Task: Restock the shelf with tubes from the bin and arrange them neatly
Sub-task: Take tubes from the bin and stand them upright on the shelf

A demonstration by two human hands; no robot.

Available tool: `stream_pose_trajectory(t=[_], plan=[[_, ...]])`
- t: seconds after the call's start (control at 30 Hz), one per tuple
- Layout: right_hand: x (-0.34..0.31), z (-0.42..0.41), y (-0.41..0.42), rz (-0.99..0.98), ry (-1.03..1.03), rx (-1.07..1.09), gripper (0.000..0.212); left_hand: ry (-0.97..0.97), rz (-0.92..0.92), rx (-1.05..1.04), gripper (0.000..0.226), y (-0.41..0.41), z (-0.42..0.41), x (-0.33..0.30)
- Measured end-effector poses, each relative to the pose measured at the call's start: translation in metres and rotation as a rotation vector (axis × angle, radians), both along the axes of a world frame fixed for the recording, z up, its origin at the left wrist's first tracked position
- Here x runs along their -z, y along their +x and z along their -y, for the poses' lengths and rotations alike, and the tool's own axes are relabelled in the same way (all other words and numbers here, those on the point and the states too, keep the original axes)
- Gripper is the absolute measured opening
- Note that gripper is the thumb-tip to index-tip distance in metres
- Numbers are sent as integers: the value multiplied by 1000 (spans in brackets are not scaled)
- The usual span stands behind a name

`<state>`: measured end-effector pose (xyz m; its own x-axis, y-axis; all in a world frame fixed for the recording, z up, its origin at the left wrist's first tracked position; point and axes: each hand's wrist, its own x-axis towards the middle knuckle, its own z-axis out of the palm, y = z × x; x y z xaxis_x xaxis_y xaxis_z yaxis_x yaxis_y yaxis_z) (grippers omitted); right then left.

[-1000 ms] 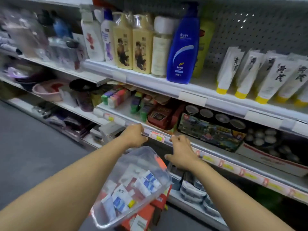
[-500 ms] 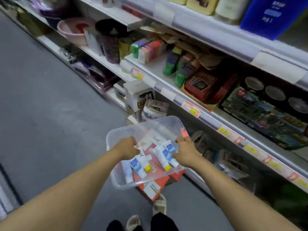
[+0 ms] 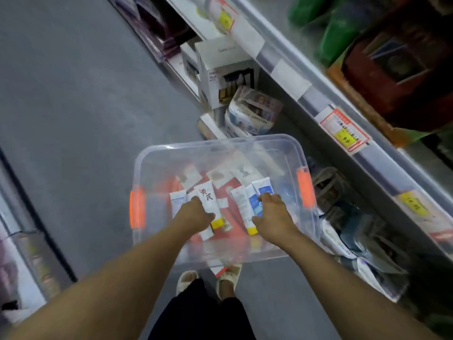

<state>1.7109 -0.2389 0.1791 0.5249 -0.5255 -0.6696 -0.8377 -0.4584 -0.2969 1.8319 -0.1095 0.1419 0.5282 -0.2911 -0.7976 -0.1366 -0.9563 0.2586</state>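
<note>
— Tubes (image 3: 208,204)?
— Loose in the clear bin (image 3: 269,146), long axes mostly away from the body, yellow caps nearest.
— Left hand (image 3: 193,214)?
— Curled down over the white tube with black characters; real grip or only touch, impossible to tell.
— Right hand (image 3: 272,214)?
— Fingers bent onto a blue-and-white tube (image 3: 256,204); grip unclear too.
— Surroundings?
— Grey floor (image 3: 73,94), shelf edge (image 3: 289,77) with price tags on the right.
</note>
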Motion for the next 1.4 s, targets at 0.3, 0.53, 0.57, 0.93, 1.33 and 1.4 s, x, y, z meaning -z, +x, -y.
stream_pose_trajectory(t=[0.3, 0.53, 0.57, 0.93, 1.33, 1.4], plan=[[77, 26, 0, -57, 50, -22, 51, 76, 117, -225, 68, -28, 26, 95], [106, 36, -3, -43, 75, 0, 47, 239, 352, -129, 73, -39, 48, 125], [109, 36, -3, -43, 78, 1, 47, 245, 373, -140, 66, -40, 50, 129], [121, 30, 2, -45, 67, -16, 46, 215, 327, -105, 65, -36, 48, 132], [129, 15, 7, -88, 91, 17, 42, -94, 160, -307, 46, 1, 8, 99], [131, 10, 12, -101, 81, 3, 45, -117, 137, -314, 52, 7, -2, 97]])
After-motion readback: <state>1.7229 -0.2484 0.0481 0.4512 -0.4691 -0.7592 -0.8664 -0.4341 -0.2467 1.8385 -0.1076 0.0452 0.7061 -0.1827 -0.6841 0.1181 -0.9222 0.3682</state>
